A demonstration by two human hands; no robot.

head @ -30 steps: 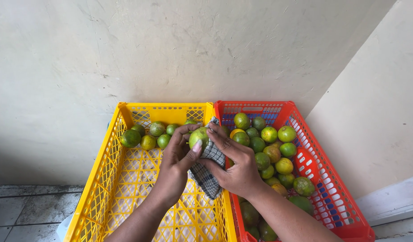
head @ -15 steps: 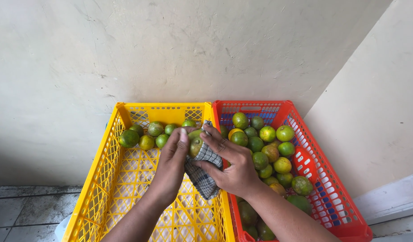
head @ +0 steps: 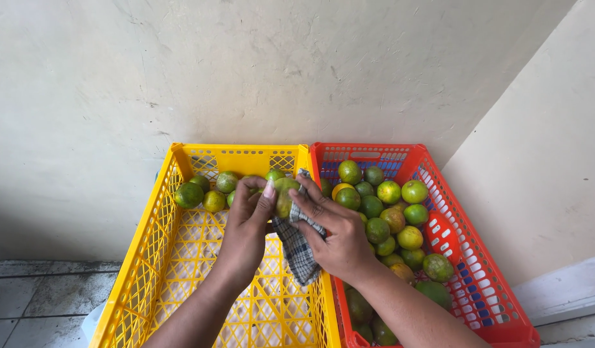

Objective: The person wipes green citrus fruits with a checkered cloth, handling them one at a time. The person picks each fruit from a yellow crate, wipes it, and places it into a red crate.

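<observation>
Crates are flanking us: our left hand [head: 249, 219] is pinching a green citrus fruit [head: 284, 195] over the yellow crate [head: 149, 258], our right hand [head: 336, 232] pressing a checked cloth [head: 297, 248] against it, half hiding it; the red crate [head: 465, 258] is holding more fruit.

Left hand [head: 246, 229] holds a green citrus fruit [head: 284, 195] at its fingers [head: 266, 193]. Right hand [head: 339, 235] presses a checked cloth [head: 297, 248] against the fruit; the cloth hangs below both hands. Yellow crate [head: 142, 251] lies under the left fingers, with a few green fruits [head: 204, 193] just left of them. Red crate [head: 484, 270], right of the right hand, holds many green and yellowish fruits [head: 387, 216]. Pale wall [head: 246, 71] behind.
</observation>
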